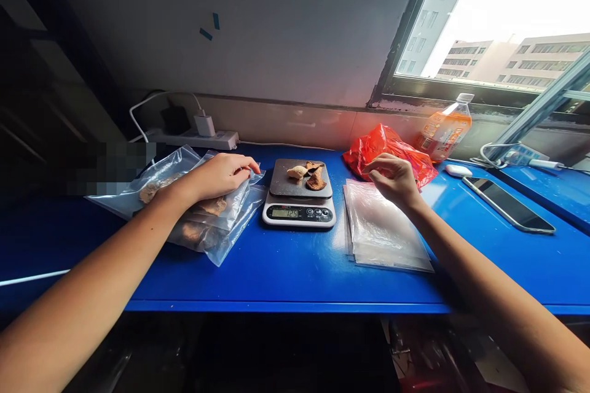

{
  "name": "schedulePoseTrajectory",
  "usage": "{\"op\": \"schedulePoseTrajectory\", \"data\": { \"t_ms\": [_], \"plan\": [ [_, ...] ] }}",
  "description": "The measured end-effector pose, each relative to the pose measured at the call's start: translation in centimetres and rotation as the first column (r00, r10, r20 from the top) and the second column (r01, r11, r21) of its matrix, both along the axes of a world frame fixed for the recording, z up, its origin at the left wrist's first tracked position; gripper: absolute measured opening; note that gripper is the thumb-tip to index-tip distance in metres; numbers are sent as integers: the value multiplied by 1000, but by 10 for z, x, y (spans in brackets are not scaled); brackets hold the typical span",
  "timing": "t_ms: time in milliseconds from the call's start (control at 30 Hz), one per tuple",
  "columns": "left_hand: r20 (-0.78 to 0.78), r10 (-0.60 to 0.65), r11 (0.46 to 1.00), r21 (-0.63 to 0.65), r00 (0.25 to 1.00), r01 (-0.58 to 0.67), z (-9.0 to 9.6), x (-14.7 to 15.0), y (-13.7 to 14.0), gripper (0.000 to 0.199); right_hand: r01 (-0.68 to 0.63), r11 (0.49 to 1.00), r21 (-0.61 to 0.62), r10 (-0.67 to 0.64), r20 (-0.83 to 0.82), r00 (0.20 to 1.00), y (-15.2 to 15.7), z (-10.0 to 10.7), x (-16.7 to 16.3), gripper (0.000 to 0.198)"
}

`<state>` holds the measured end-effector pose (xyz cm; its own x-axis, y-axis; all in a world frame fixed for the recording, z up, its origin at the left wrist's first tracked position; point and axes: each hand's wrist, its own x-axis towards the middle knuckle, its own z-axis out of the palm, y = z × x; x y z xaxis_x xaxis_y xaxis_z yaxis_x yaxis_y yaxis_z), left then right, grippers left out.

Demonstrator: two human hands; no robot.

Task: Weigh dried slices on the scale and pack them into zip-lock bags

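Observation:
My left hand (225,175) rests over clear zip bags (230,234) that hold brown dried pieces (192,232). Its fingers are loosely stretched toward the scale, with nothing visible in them. A white kitchen scale (298,216) with a metal plate stands between my hands; its display seems to read 125. On the plate lie a few dried brown slices (316,180) and a paler piece (297,172). Above a stack of clear flat bags (385,233), beside a crumpled red plastic bag (369,144), my right hand (395,179) is closed with curled fingers. What it pinches, if anything, is hidden.
A bottle with orange drink (446,129) leans by the wall under the window. A phone (509,204) and a small white case (458,170) lie at the right. Behind the left bags is a power strip (184,139) with a charger (204,124) and white cable.

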<state>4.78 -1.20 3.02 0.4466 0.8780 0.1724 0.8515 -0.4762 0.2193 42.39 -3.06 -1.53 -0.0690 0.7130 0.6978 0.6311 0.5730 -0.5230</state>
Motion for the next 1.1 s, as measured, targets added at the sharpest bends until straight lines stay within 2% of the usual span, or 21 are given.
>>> {"op": "schedulePoseTrajectory", "data": {
  "t_ms": [200,467,567,633,767,900,1100],
  "plan": [
    [-14,-18,1000,2,1000,18,-1,-2,1,33,58,998,31,-58,16,998,-2,0,-2,21],
    [22,-26,1000,0,999,26,-1,-1,0,34,22,1000,-18,-16,269,963,7,6,-7,19],
    [24,-17,1000,-21,1000,18,0,-1,-2,34,-20,995,-100,55,360,931,21,14,-22,27],
    [30,-19,1000,-22,999,19,1,0,-4,34,-97,981,-170,159,405,900,31,18,-34,34],
    [24,-14,999,-31,1000,15,2,0,-6,35,-244,941,-236,322,388,864,48,20,-52,32],
    [8,-32,999,-20,999,32,3,0,-7,36,-221,959,-176,273,371,888,55,16,-59,19],
    [16,-20,999,-34,1000,21,5,1,-9,37,-137,982,-133,175,343,923,58,12,-58,21]
  ]
}}
